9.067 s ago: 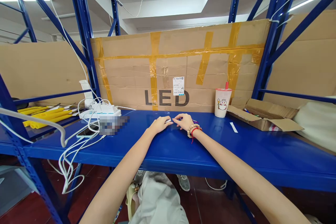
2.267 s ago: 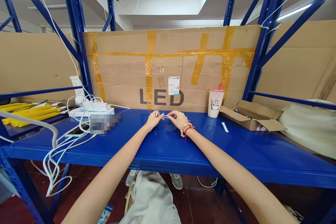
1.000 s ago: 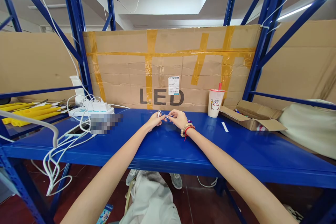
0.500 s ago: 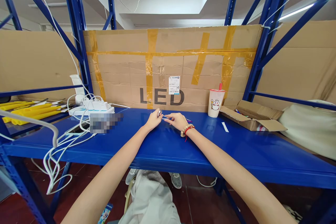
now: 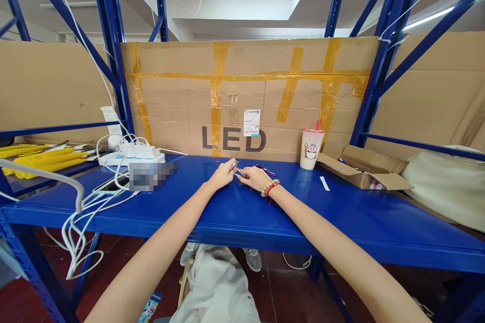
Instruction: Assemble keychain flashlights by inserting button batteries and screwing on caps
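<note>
Head view, frame centre: left hand [image 5: 222,175] pinches a small silvery metal piece [image 5: 234,165] just above the blue metal worktop [image 5: 341,212]. Right hand [image 5: 254,177] curled, fingertips at the piece; cannot tell whether it grips. White paper cup with red straw [image 5: 311,149] stands right of centre.

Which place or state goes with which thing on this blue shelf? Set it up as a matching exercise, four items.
Things:
1. paper cup
2. power strip
3. open carton
4. small metal piece

Places or states:
A. pinched at the fingertips of the left hand
B. far right, flaps spread
C. upright, just right of the LED lettering
D. on the left, white cables running from it

Pairs: 1-C, 2-D, 3-B, 4-A
</note>
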Available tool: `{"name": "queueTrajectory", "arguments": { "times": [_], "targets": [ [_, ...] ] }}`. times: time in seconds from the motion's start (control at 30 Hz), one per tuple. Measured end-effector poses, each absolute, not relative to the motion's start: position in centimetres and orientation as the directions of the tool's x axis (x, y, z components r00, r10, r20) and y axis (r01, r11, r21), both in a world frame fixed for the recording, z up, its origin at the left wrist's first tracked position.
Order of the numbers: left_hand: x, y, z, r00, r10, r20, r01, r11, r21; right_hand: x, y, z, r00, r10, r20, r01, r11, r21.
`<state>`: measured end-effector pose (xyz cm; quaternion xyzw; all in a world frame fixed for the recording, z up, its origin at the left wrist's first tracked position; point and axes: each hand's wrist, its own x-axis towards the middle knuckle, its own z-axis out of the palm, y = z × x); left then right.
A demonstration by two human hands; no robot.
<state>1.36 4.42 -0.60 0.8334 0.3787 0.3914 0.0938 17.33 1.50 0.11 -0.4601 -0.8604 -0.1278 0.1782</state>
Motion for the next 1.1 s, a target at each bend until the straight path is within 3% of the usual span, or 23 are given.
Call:
{"name": "queueTrajectory", "arguments": {
  "times": [0.17,0.77,0.9,1.1],
  "targets": [
    [1.36,4.67,-0.94,0.379,0.661,0.647,0.508,-0.733,0.451,17.52,1.61,-0.03,-0.536,0.73,0.425,0.818,0.574,0.045],
    [1.66,4.16,-0.59,0.41,0.681,0.606,0.522,-0.721,0.456,17.24,1.64,0.51,-0.48,0.727,0.491,0.815,0.577,-0.057],
    [1.74,4.43,-1.01,0.391,0.704,0.592,0.517,-0.701,0.492,17.19,1.7,0.49,-0.42,0.758,0.5,0.853,0.517,-0.068],
    [1.45,4.52,-1.17,0.378,0.775,0.507,0.612,-0.619,0.491,17.91,2.06,0.48,-0.258,0.724,0.64,0.893,0.431,-0.127]
  ]
}}
